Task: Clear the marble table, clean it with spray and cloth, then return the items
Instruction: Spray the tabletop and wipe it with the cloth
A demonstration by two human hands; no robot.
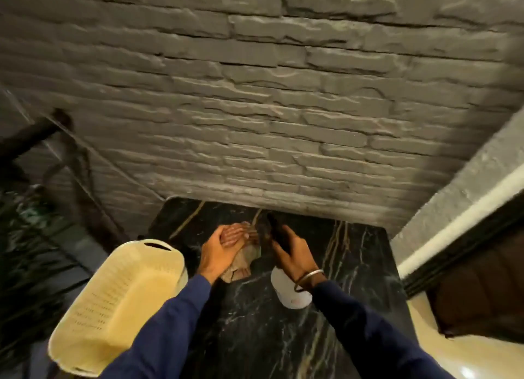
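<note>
Head view, wiping stage. The black marble table (255,336) with pale veins stands against a grey stone-brick wall (255,109).

The left hand (219,249) lies toward the far middle of the marble table. Its fingers are spread fairly straight and pressed flat on a brownish cloth (241,265), which is bunched on the tabletop beneath the palm. The flat palm probably serves to bear down on the cloth for rubbing, not to lift it.

The right hand (292,251), just beside it over the same part of the marble table, is clamped round the neck of a white spray bottle (289,292). The bottle's dark trigger head points away toward the wall edge of the table, and its white body hangs toward the wrist. Held so, the nozzle appears aimed at the surface ahead of the cloth. Motion blur hides whether a finger is on the trigger.

A cream perforated plastic basket (119,299) sits off the left edge of the marble table, tilted toward the camera. It is presumably the place for cleared items, but its contents cannot be made out.

No other objects are visible on the tabletop, so clearing appears to be done and returning the items is still to come.
</note>
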